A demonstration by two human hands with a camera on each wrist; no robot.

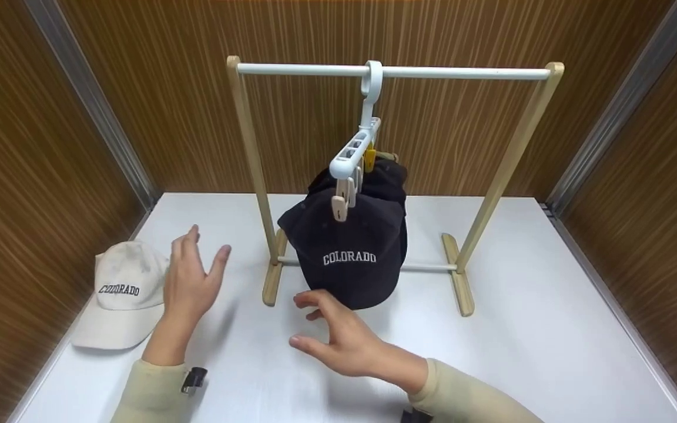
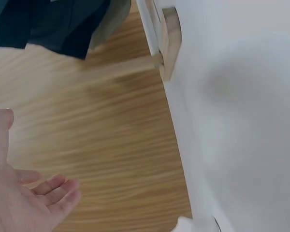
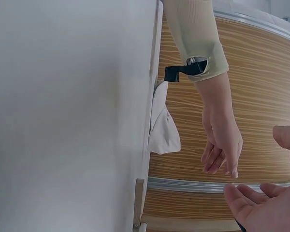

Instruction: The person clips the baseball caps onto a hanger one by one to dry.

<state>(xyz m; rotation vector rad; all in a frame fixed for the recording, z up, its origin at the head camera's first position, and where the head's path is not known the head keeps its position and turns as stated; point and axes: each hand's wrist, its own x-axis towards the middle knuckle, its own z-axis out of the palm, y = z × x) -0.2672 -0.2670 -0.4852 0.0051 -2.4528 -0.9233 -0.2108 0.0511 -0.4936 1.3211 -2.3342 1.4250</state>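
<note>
A dark cap [image 1: 344, 235] lettered COLORADO hangs brim down from a clothespin [image 1: 339, 207] on a white clip hanger [image 1: 355, 150]. More dark caps hang behind it, partly hidden. My right hand [image 1: 347, 338] is just in front of its brim, fingers loosely bent and thumb apart, holding nothing; whether a fingertip touches the brim I cannot tell. To the left, my left hand [image 1: 188, 282] is raised with fingers extended and nothing in it. Beside that hand, a cream COLORADO cap [image 1: 127, 288] lies on the white table [image 1: 268, 364], its right edge partly covered by the hand.
A wooden rack [image 1: 250, 147] with a white top bar [image 1: 462, 73] stands on the table and bears the hanger by its hook [image 1: 372, 82]. A yellow clip [image 1: 369, 158] sits farther back on the hanger. Wood-patterned panels [image 1: 638, 147] enclose the table at the back and sides.
</note>
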